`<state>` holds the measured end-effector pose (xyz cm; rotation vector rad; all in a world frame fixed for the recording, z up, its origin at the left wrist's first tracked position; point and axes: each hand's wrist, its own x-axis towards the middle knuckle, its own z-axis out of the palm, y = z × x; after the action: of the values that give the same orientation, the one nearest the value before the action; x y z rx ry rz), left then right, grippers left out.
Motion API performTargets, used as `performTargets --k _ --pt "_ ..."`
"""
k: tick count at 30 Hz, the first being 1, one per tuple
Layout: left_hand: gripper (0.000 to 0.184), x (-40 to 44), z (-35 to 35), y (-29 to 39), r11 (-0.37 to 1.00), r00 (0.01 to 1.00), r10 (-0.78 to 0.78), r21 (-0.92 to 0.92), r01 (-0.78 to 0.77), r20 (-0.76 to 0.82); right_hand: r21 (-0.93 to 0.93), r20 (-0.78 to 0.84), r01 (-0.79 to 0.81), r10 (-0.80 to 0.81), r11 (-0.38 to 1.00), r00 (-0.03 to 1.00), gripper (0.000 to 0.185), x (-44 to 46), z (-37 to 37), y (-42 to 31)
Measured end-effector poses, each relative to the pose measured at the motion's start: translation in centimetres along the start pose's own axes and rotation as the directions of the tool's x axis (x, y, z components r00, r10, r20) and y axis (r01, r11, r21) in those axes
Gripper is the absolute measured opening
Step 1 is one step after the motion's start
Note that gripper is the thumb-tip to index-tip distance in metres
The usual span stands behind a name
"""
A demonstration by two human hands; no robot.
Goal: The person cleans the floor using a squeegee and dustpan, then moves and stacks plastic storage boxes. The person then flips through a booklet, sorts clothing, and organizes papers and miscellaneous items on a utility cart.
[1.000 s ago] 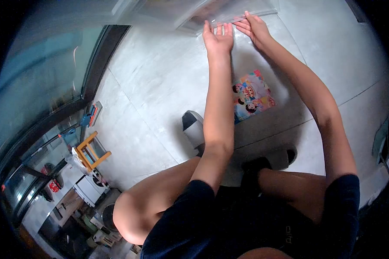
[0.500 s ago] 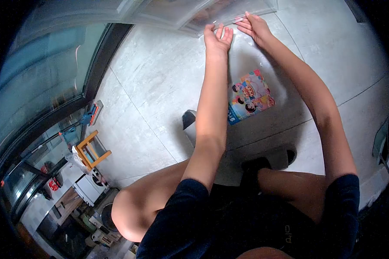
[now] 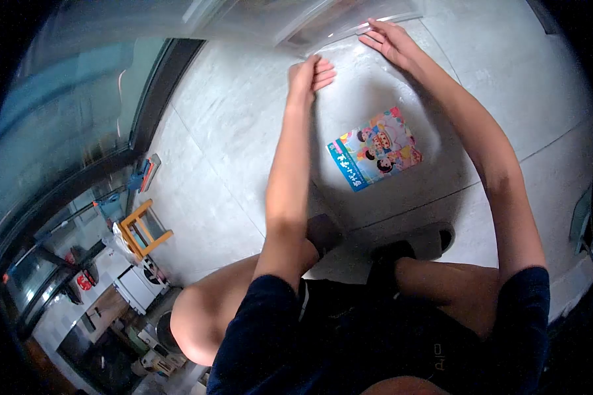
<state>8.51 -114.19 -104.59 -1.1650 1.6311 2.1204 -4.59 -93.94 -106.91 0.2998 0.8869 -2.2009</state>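
Note:
A clear, see-through plastic panel (image 3: pixel 270 26) with raised frame lines spans the top of the view, slightly blurred; its upper part is cut off. My right hand (image 3: pixel 390 45) pinches its lower edge between thumb and fingers. At the panel's lower left corner is my left hand (image 3: pixel 308 76), fingers curled in and the index fingertip and thumb meeting at the edge. Below both hands, a colourful booklet (image 3: pixel 379 148) with cartoon children and a blue title strip lies flat on the grey tiled floor (image 3: pixel 230 145). Neither hand touches the booklet.
My slippered foot (image 3: pixel 418 243) is on the floor near the booklet. At left stand a dark-framed glass door (image 3: pixel 158 85), a mop head (image 3: pixel 149 173) and a small wooden stool (image 3: pixel 141 229). A white appliance (image 3: pixel 138 286) and clutter sit at lower left.
My left hand has moved left and down, its fingers curling more, so the booklet's title strip shows. My left foot has drawn back. My right hand stays nearly in place.

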Motion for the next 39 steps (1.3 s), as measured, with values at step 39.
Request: performTargets --k 39 --pt "0.026 -1.8 -3.2 -2.6 0.594 0.714 0.690 0.656 -0.466 -0.117 -0.618 -0.268 -0.157 -0.018 0.770 0.963 0.027 -0.3 1.6 -1.9"
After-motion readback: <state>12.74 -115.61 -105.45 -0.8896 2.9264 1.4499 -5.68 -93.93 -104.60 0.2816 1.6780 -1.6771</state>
